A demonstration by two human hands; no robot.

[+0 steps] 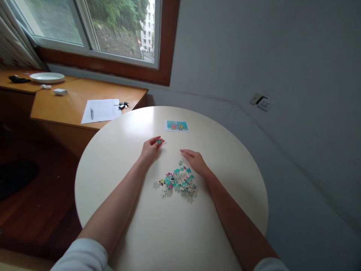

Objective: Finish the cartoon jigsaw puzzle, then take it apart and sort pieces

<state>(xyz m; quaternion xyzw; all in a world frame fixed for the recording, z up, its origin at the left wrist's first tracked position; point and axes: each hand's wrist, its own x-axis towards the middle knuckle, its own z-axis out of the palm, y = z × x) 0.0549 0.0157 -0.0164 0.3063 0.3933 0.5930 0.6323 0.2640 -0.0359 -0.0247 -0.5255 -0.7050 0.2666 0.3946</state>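
My left hand (151, 147) is raised a little over the table, left of centre, with a small teal jigsaw piece (158, 142) held at its fingers. To the right, my right hand (194, 160) hovers at the upper right edge of a pile of jigsaw pieces (180, 181). Its fingers are stretched out toward the left, and I see nothing in them. The pile mixes teal, pink and yellow picture sides with pale grey backs; several pieces lie loose around its edges. Beyond both hands lies a small picture card (177, 126) with pink and yellow cartoon figures on teal.
The round white table (118, 150) carries all this. At its far left, a wooden desk (73, 107) holds a paper sheet (98, 109) with a pen, keys (123, 105), a small white box (60, 92) and a white plate (47, 78). A wall with a socket (265, 103) stands behind.
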